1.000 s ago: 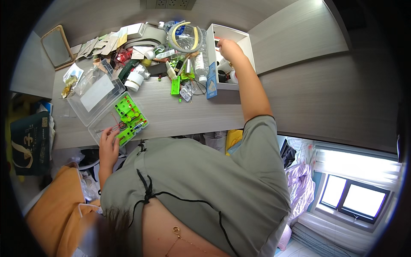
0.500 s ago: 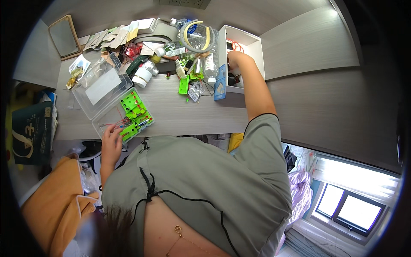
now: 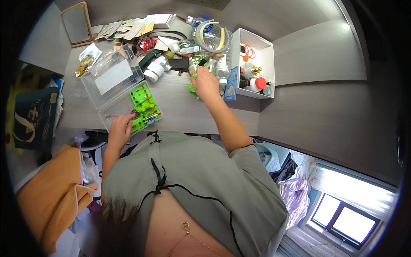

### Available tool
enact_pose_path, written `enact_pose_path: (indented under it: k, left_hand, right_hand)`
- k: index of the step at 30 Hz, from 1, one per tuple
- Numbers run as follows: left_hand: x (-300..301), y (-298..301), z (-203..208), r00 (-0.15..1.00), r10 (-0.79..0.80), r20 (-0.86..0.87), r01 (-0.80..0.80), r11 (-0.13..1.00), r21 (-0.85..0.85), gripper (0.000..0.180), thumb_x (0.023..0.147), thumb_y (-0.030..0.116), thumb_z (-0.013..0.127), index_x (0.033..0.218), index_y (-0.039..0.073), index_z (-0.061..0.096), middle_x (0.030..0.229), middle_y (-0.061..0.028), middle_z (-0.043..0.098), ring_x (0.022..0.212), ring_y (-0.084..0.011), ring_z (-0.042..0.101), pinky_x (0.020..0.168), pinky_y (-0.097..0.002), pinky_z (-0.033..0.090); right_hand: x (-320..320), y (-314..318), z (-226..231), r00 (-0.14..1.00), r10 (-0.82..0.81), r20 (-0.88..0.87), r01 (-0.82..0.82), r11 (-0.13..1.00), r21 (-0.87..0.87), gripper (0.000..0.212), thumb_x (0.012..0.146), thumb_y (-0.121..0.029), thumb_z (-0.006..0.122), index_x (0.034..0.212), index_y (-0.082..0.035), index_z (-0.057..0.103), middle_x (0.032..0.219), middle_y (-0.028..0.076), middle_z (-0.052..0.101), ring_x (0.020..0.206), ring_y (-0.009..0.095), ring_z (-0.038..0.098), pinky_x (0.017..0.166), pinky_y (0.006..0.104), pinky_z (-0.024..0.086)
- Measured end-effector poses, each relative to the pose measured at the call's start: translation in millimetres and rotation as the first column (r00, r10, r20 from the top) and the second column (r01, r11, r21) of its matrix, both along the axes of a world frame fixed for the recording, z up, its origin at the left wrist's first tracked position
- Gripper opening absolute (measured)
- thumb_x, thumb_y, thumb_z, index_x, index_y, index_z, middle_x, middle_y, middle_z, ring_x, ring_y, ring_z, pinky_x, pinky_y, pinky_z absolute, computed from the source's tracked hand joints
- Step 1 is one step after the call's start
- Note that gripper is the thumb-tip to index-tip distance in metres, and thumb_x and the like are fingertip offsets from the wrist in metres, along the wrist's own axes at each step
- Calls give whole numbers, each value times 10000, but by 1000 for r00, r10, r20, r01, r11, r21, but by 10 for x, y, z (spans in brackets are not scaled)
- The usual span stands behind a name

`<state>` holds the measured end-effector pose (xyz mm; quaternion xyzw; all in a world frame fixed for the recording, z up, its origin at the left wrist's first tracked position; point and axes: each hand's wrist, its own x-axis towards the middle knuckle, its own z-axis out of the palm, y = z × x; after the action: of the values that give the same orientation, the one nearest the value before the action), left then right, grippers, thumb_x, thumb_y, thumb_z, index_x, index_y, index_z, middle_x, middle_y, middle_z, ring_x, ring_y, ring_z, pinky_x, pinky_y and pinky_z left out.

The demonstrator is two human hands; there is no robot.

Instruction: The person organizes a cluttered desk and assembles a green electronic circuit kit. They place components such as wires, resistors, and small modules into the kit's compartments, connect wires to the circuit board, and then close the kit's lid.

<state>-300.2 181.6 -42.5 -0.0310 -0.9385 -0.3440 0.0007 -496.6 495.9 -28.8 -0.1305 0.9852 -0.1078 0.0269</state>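
Note:
My left hand [image 3: 121,125] rests over the near edge of a clear plastic case [image 3: 104,116], fingers stretched out over its contents. Its fingertips touch the thin wires beside several bright green plastic modules [image 3: 143,100] with red and black studs. The case's clear lid [image 3: 112,77], bearing a white label, lies folded back. My right hand [image 3: 206,84] reaches into the clutter at mid-desk, over a green plastic piece [image 3: 192,88] and next to a pale brush-like item [image 3: 192,67]. Its fingertips are hidden beneath the hand, so I cannot tell whether they grip anything.
A white box [image 3: 257,95] holding jars and orange bands stands at the right, a blue card [image 3: 231,83] against it. Bottles [image 3: 221,68], a white jar [image 3: 154,71], headbands [image 3: 201,38] and papers [image 3: 128,30] crowd the back. A framed mirror [image 3: 77,23] stands far left.
My right hand has come out of the white box and moved left to the clutter around the green piece. My left hand has reached slightly farther into the clear case. The whole view has shifted.

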Motion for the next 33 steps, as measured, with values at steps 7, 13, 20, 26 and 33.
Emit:
enact_pose_path:
  k: [7,13,20,26,33]
  left_hand:
    - [67,-54,2,998,56,39,-54,998,-33,206,903,125,581,1093,79,647,895,-125,645,838,-342,596,768,-441,455]
    - [256,-138,-13,997,83,1,-83,996,18,213,896,117,576,1090,69,648,928,-136,644,882,-343,603,784,-433,462]
    - [296,-243,39,985,158,-72,-153,985,74,224,882,72,581,1094,75,656,1066,-126,621,996,-326,598,867,-394,479]
    - [368,-288,42,980,180,-83,-164,971,172,244,880,51,573,1109,74,653,1072,-116,617,1015,-308,598,871,-371,482]
    - [284,-290,10,939,332,-88,-290,904,314,338,892,26,539,1225,58,592,1203,-142,557,1066,-291,578,917,-363,469]
  right_hand:
    - [134,-89,-407,966,-253,52,251,967,32,519,831,-234,708,1224,-3,459,941,165,667,811,319,681,693,437,543]
    - [305,276,-369,946,-284,153,322,803,-502,540,839,-164,656,1308,19,462,766,127,662,719,291,657,678,411,508]
    - [582,449,-345,812,-209,545,566,508,-649,335,947,-170,554,1237,-10,602,834,21,686,688,91,595,600,262,466]
    - [683,39,-100,740,163,653,628,181,-757,293,1001,-155,483,1249,-73,614,939,-22,677,743,35,569,609,210,441]
    - [853,-1331,-197,707,451,544,342,456,-822,378,925,-132,635,1263,3,535,938,50,608,759,101,560,630,267,479]
